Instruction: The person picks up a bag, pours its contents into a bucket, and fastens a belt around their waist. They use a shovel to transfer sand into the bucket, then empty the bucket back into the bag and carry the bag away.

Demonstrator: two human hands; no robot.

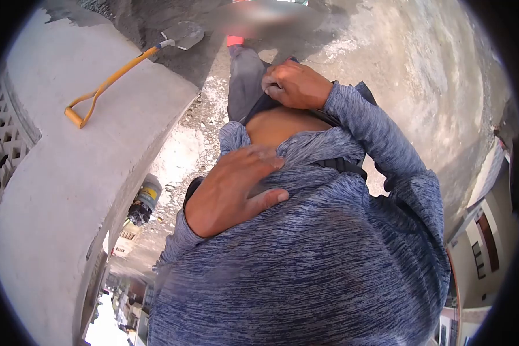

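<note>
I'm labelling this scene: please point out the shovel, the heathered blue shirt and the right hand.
Shovel (120, 72): head view, yellow shaft.
Heathered blue shirt (305, 259): head view, front.
Right hand (301, 85): head view, back.

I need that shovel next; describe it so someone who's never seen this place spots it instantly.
Find the broad pale slab filling the left side of the view. Toward its top lies the shovel, grip on the slab, metal blade past its edge. Its long yellow shaft sets it apart from the short grey container beside the slab.
</note>
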